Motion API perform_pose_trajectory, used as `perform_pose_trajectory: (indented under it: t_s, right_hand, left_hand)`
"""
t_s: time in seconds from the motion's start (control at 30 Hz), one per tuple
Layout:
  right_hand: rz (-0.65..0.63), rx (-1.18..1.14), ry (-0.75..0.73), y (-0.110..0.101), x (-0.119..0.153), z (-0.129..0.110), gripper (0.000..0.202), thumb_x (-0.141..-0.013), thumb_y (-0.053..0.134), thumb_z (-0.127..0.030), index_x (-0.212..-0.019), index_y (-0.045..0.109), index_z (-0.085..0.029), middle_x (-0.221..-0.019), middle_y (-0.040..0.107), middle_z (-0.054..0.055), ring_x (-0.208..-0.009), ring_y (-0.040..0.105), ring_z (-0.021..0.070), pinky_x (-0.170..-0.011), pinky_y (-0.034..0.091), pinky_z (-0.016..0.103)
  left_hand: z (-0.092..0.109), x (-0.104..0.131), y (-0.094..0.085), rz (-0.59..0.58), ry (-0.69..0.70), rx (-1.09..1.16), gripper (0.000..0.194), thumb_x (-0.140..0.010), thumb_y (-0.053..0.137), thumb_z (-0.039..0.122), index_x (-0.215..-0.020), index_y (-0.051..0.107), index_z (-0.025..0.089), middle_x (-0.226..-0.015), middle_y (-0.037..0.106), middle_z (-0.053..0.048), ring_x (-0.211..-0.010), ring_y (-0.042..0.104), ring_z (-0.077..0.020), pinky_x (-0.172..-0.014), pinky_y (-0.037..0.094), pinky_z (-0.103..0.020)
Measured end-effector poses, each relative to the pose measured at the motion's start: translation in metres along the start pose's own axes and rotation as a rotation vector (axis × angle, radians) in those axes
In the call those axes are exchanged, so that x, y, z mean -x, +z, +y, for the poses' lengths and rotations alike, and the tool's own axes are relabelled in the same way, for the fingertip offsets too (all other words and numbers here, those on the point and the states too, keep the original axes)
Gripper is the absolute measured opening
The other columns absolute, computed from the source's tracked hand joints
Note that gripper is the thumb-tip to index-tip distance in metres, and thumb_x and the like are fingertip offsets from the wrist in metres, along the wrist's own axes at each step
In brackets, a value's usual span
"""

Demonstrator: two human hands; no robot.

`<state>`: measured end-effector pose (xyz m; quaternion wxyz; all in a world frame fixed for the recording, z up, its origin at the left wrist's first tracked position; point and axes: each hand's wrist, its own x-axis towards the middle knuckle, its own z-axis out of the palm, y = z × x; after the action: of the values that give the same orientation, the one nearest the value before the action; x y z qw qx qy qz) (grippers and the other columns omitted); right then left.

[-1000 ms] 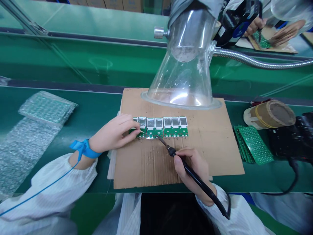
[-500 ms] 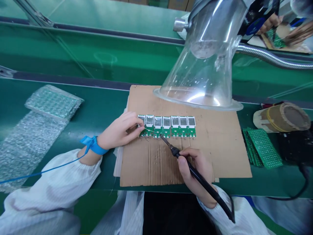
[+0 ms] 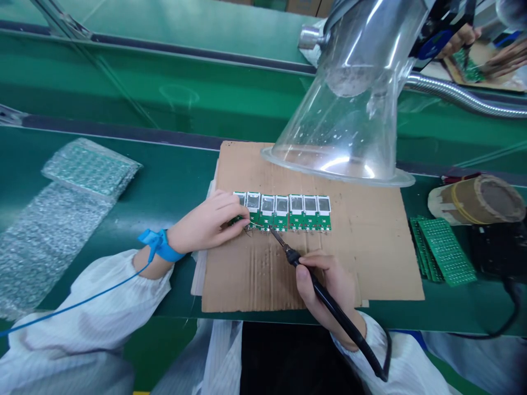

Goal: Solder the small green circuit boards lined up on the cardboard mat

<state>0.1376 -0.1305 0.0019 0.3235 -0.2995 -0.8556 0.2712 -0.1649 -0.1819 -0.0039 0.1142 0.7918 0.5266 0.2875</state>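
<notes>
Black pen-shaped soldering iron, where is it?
In the head view, the soldering iron is in the right hand, right of centre, its tip at the near edge of the green circuit boards with grey screens.

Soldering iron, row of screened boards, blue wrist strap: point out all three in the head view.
Soldering iron (image 3: 336, 312): head view, on its black handle.
Row of screened boards (image 3: 282, 205): head view, on a grey screen mid-row.
Blue wrist strap (image 3: 168, 248): head view, on its band.
</notes>
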Motion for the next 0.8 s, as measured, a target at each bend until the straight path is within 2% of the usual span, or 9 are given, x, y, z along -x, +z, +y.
perform_pose_trajectory:
  t_s: [0.3, 0.6, 0.8]
  right_hand:
    - [-0.003, 0.037, 0.024, -0.001, -0.004, -0.007, 0.003, -0.105, 0.062, -0.029, -0.105, 0.060, -0.026, -0.081, 0.075, -0.001, -0.063, 0.074, 0.0153, -0.057, 0.059, 0.025]
    - [-0.026, -0.037, 0.049, 0.006, -0.002, -0.006, 0.005, -0.102, 0.065, -0.024, -0.105, 0.062, -0.026, -0.087, 0.079, 0.002, -0.075, 0.081, 0.0193, -0.065, 0.065, 0.029]
    - [-0.017, -0.043, 0.025, 0.007, -0.003, -0.005, 0.006, -0.101, 0.066, -0.024, -0.104, 0.062, -0.025, -0.086, 0.078, 0.001, -0.074, 0.081, 0.0184, -0.066, 0.066, 0.028]
  left_hand:
    - [-0.002, 0.002, -0.007, 0.060, -0.009, -0.005, 0.010, -0.108, 0.057, 0.015, -0.102, 0.062, 0.021, -0.076, 0.057, 0.002, -0.074, 0.055, -0.0183, -0.074, 0.040, -0.034]
    - [-0.004, 0.002, -0.004, -0.008, -0.010, 0.000, 0.010, -0.109, 0.056, 0.017, -0.103, 0.063, 0.019, -0.080, 0.059, 0.001, -0.073, 0.053, -0.0175, -0.079, 0.042, -0.034]
    - [-0.002, 0.001, -0.003, -0.034, -0.010, -0.017, 0.012, -0.110, 0.054, 0.019, -0.102, 0.064, 0.019, -0.081, 0.060, -0.001, -0.076, 0.056, -0.0182, -0.077, 0.043, -0.034]
